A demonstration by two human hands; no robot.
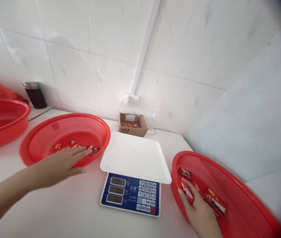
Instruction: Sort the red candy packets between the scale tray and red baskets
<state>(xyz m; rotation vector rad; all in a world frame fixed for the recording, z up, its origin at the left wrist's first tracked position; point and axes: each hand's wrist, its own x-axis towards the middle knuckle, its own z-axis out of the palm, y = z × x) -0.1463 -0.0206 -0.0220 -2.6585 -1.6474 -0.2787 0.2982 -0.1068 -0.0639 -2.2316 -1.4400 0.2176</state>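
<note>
My left hand (68, 162) is stretched out flat over the near rim of a red mesh basket (43, 135), fingers above several small wrapped snacks (72, 142) lying inside; they hold nothing. At the right, my right hand (197, 208) reaches into another red mesh basket (249, 198), its thumb and fingers closed on a red snack packet (187, 190). More red and yellow packets (216, 201) lie in that basket beside the hand. Between the two baskets stands a digital scale (132, 195) with a bare white pan (135, 157).
Behind the scale sits a small open cardboard box (133, 129) with a few red packets in it, below a wall socket (131, 99). A third red basket (3, 132) is at the far left, near a dark tumbler (35, 96). The tiled wall bounds the table's back.
</note>
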